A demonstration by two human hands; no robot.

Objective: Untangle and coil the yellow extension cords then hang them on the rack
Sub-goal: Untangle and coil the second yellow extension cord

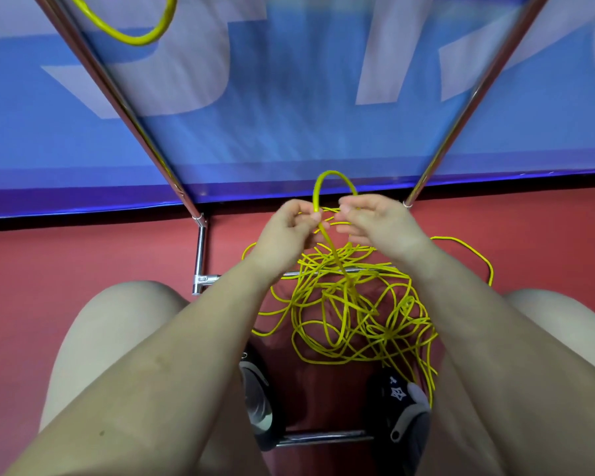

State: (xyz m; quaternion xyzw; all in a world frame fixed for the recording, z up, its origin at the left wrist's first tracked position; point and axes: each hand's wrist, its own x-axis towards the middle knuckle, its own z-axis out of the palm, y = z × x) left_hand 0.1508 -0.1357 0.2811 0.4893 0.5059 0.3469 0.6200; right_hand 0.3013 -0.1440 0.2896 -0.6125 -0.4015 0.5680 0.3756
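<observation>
A tangled heap of yellow cord (351, 314) lies on the red floor between my legs, draped over the rack's low crossbar. A strand rises from the heap into a small arch (334, 178) between my hands. My left hand (289, 231) pinches one leg of that arch. My right hand (378, 225) pinches the other leg, close beside the left. Another yellow cord loop (141, 29) hangs at the top left by the rack's left pole (117, 94).
The chrome rack's right pole (478, 94) slants up at the right, and its base bars (200, 255) lie on the floor. A blue banner (289, 97) stands right behind the rack. My shoes (406, 407) sit by a lower bar (323, 438).
</observation>
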